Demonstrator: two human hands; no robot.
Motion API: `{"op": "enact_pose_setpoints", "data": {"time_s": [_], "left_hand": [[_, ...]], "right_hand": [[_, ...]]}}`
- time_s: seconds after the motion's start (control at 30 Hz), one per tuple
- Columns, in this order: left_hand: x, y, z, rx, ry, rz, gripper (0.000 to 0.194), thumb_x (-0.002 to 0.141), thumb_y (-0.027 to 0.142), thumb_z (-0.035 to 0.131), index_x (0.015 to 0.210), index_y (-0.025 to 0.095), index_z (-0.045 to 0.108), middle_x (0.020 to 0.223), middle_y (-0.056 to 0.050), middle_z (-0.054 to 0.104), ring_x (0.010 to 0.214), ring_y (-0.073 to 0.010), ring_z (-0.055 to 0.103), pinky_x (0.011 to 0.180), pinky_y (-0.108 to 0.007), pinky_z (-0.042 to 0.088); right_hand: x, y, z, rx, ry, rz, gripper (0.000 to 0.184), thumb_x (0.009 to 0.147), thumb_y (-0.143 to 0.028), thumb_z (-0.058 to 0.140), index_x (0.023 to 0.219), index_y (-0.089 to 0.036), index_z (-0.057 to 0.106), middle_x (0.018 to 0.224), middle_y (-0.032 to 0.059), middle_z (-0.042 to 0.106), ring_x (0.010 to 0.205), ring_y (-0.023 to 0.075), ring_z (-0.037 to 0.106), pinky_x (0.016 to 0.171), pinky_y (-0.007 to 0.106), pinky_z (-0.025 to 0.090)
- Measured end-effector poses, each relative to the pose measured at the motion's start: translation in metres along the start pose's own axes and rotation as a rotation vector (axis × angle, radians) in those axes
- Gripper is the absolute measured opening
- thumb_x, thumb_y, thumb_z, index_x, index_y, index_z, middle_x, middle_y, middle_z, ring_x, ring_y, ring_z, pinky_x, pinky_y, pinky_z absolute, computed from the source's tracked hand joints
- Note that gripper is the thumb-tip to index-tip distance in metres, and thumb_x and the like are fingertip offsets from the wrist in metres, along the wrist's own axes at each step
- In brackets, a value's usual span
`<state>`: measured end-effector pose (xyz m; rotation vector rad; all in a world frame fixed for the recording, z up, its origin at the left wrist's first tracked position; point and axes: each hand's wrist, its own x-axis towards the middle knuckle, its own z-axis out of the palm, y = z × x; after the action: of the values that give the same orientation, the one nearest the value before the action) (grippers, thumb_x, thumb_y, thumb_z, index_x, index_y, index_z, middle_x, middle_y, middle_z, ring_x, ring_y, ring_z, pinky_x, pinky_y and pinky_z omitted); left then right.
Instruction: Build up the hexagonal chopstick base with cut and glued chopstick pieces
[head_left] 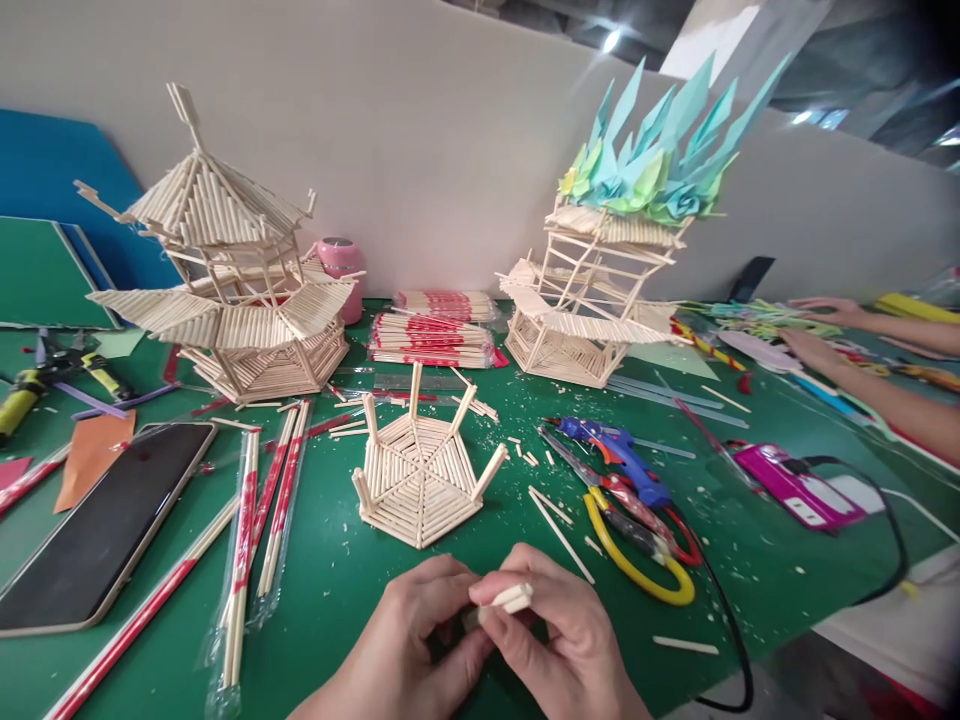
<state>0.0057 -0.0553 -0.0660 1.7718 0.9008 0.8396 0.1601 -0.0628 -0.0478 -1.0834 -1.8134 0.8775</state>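
Observation:
My left hand (420,638) and my right hand (559,630) meet at the near edge of the table, fingertips pinched together. Between them is a small bundle of short wooden sticks (514,598), its pale ends showing by my right thumb; the rest is hidden by my fingers. Just beyond my hands sits a polygonal base (420,480) made of wooden sticks laid in rings, with several short upright posts around its rim. Loose cut sticks (561,535) lie to the right of it.
Two stick pavilions (240,320) (592,330) stand behind. Packs of sticks (435,338) lie between them. A phone (105,520) and wrapped sticks (244,560) are at left. A blue glue gun (622,460), yellow-handled pliers (637,560) and a co-worker's hands (825,330) are at right.

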Motion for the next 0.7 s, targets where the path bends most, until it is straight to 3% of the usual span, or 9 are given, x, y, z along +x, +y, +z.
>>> {"op": "enact_pose_setpoints", "data": {"time_s": [0.1, 0.17, 0.27, 0.43, 0.53, 0.7], "left_hand": [[-0.001, 0.004, -0.006, 0.001, -0.013, 0.0, 0.019, 0.083, 0.021, 0.046, 0.081, 0.016, 0.065, 0.075, -0.007, 0.06, 0.066, -0.0145, 0.057, 0.059, -0.021, 0.044], [-0.003, 0.007, -0.014, 0.047, -0.002, -0.012, 0.02, 0.083, 0.021, 0.047, 0.077, 0.016, 0.064, 0.073, -0.007, 0.061, 0.065, -0.0144, 0.057, 0.059, -0.021, 0.044], [-0.007, 0.009, -0.028, 0.1, 0.084, -0.059, 0.018, 0.081, 0.025, 0.05, 0.074, 0.017, 0.064, 0.069, -0.005, 0.062, 0.063, -0.015, 0.056, 0.057, -0.023, 0.044], [-0.008, 0.004, -0.044, -0.129, 0.137, -0.252, 0.022, 0.075, 0.035, 0.058, 0.075, 0.015, 0.065, 0.065, -0.004, 0.062, 0.057, -0.0135, 0.052, 0.052, -0.022, 0.042], [-0.006, 0.001, -0.047, -0.289, 0.149, -0.359, 0.024, 0.072, 0.038, 0.061, 0.074, 0.014, 0.066, 0.061, -0.002, 0.06, 0.055, -0.0121, 0.052, 0.052, -0.022, 0.041], [-0.009, -0.007, -0.047, -0.346, 0.197, -0.379, 0.027, 0.076, 0.04, 0.058, 0.07, 0.015, 0.066, 0.056, -0.001, 0.06, 0.058, -0.0125, 0.052, 0.06, -0.024, 0.04]], "right_hand": [[-0.003, 0.001, -0.005, -0.027, -0.005, -0.042, 0.022, 0.076, -0.019, 0.058, 0.097, -0.021, 0.063, 0.078, 0.0035, 0.056, 0.063, 0.0139, 0.056, 0.054, 0.024, 0.049], [-0.004, 0.006, -0.016, -0.128, 0.082, -0.028, 0.038, 0.076, -0.02, 0.06, 0.113, -0.023, 0.056, 0.092, 0.0056, 0.056, 0.073, 0.0162, 0.058, 0.066, 0.028, 0.051], [-0.002, 0.023, -0.044, -0.206, 0.349, 0.123, 0.03, 0.081, -0.023, 0.055, 0.111, -0.024, 0.056, 0.086, 0.0039, 0.06, 0.082, 0.0186, 0.062, 0.073, 0.033, 0.052], [0.018, 0.058, -0.097, -0.077, 0.747, 0.329, 0.033, 0.063, -0.033, 0.07, 0.091, -0.018, 0.065, 0.076, 0.0044, 0.067, 0.071, 0.0212, 0.067, 0.069, 0.037, 0.056], [0.027, 0.074, -0.115, -0.068, 0.82, 0.36, 0.031, 0.055, -0.033, 0.073, 0.082, -0.017, 0.066, 0.072, 0.0036, 0.067, 0.067, 0.0214, 0.067, 0.069, 0.037, 0.055], [0.029, 0.08, -0.128, -0.134, 0.814, 0.355, 0.021, 0.063, -0.032, 0.07, 0.08, -0.02, 0.067, 0.07, 0.0024, 0.063, 0.064, 0.0179, 0.063, 0.069, 0.033, 0.05]]}}
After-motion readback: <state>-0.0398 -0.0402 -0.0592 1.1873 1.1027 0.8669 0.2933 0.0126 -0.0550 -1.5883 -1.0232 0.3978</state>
